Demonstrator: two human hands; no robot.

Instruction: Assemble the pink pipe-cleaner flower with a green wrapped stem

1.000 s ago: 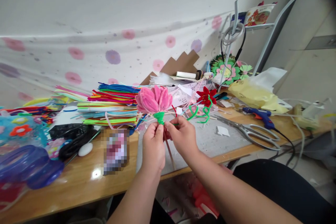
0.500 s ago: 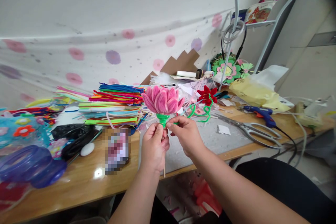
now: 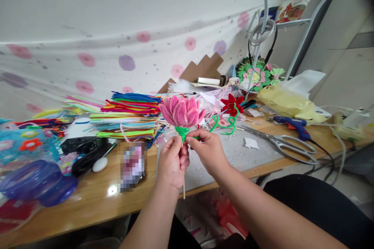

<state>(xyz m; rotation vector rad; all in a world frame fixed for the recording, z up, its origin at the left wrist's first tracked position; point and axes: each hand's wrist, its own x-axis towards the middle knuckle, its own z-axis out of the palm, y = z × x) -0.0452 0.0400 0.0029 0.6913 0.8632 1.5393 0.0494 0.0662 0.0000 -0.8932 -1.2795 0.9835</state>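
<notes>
A pink pipe-cleaner flower point(image 3: 184, 112) with many plump petals stands upright in front of me, over the near part of a grey mat. Green pipe cleaner point(image 3: 181, 131) is wound round its base. Below that, a thin wooden stick point(image 3: 184, 190) comes out under my left hand point(image 3: 173, 159), whose fingers are closed round the stem. My right hand point(image 3: 206, 146) touches the stem from the right, thumb and forefinger pinching the green pipe cleaner just under the wound part. Its other fingers are curled, and the pipe cleaner's far end is partly hidden.
Bundles of coloured pipe cleaners point(image 3: 131, 103) lie behind to the left. Large scissors point(image 3: 280, 144), a blue glue gun point(image 3: 295, 124) and a red flower point(image 3: 232, 104) with curly green stem are to the right. A purple plastic container point(image 3: 35, 183) stands at the left.
The view has shifted slightly, so the whole scene sits a little further right. Both hands keep their hold on the flower's stem and green pipe cleaner.
</notes>
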